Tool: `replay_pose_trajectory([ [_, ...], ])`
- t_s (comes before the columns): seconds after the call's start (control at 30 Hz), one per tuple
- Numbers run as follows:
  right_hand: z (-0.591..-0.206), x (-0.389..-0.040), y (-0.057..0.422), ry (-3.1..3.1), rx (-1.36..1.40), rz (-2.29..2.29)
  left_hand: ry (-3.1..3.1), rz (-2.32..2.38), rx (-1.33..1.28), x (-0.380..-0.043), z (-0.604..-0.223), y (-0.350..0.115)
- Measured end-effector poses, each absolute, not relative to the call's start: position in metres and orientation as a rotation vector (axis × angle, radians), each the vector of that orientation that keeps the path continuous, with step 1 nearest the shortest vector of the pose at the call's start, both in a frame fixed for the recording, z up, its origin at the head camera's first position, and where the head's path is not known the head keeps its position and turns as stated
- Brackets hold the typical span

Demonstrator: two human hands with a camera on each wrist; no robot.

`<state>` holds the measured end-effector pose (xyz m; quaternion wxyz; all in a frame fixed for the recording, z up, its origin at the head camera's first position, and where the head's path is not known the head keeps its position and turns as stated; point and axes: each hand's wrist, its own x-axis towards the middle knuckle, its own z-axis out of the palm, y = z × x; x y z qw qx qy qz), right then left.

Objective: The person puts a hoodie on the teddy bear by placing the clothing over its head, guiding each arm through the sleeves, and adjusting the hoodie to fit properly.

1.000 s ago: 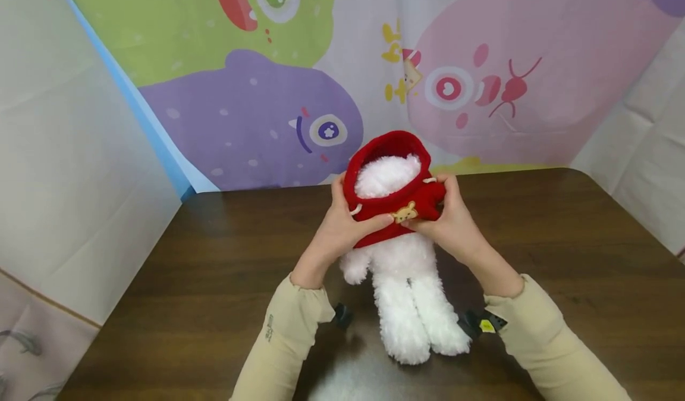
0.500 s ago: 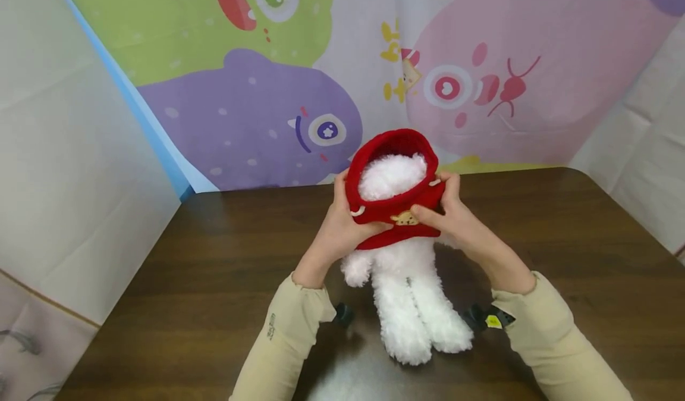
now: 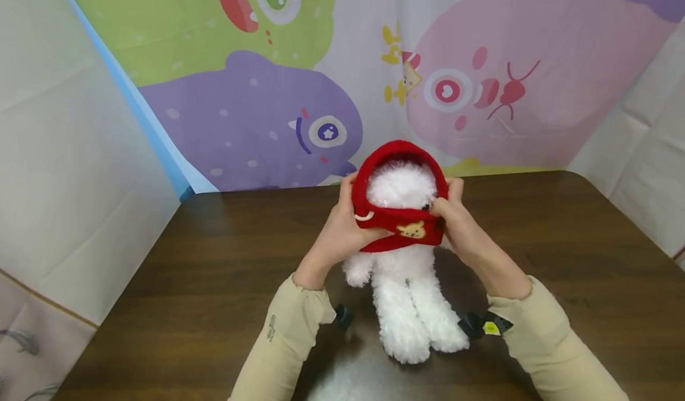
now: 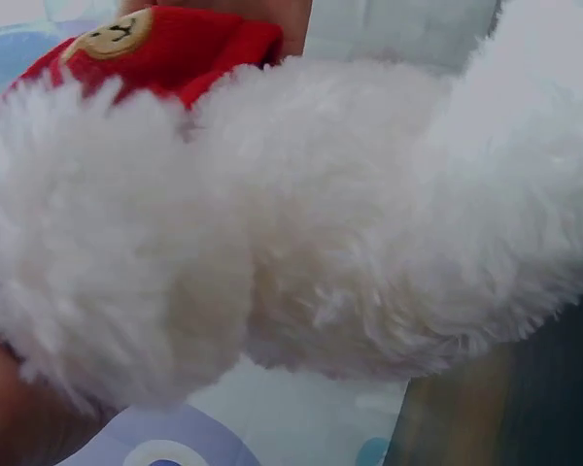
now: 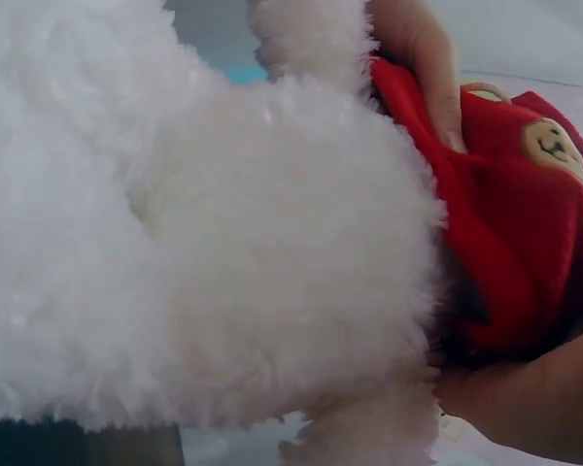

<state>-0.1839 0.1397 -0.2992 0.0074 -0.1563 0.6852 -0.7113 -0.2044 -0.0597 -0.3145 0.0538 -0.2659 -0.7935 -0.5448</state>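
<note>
A fluffy white stuffed toy [image 3: 407,306] sits in the middle, its legs toward me on the table. Over its head is a red hooded garment [image 3: 390,222] with a bear-face patch [image 3: 412,229] and a white cord; white fur shows through the hood opening. My left hand [image 3: 342,228] grips the garment's left side, thumb across its front below the cord. With the thumb at the edge of the opening, my right hand [image 3: 465,228] grips the right side beside a small dark spot in the fur. In the right wrist view the red hem [image 5: 437,184] lies against the toy's upper body.
The dark wooden table [image 3: 214,282] stretches out on both sides of the toy. Behind it hangs a cloth backdrop [image 3: 257,121] with cartoon monsters, and pale cloth walls [image 3: 69,151] stand at the sides.
The hood opening has turned more toward me and come down lower on the head. My right thumb has moved from the garment's front, by the bear patch, up to the opening's edge.
</note>
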Motion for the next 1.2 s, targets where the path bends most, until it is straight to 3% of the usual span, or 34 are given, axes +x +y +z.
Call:
replay_pose_trajectory([
  [0.33, -0.292, -0.185, 0.145, 2.251, -0.717, -2.143, -2.318, -1.826, -0.852, -0.211, -0.308, -0.073],
  [0.4, -0.29, -0.185, 0.145, 2.382, -0.986, -2.138, -2.299, -1.868, -0.884, -0.211, -0.305, -0.077],
  [0.57, -0.284, -0.187, 0.142, 2.852, -1.992, -1.993, -2.259, -1.927, -0.986, -0.211, -0.3, -0.08],
  [0.63, -0.281, -0.185, 0.142, 2.953, -2.153, -1.873, -2.223, -1.943, -1.01, -0.21, -0.3, -0.081],
  [1.03, -0.292, -0.189, 0.16, 3.105, -1.753, -1.172, -2.078, -2.031, -0.936, -0.211, -0.309, -0.078],
  [1.2, -0.294, -0.187, 0.151, 3.252, -1.741, -0.984, -2.047, -2.131, -0.881, -0.212, -0.31, -0.076],
])
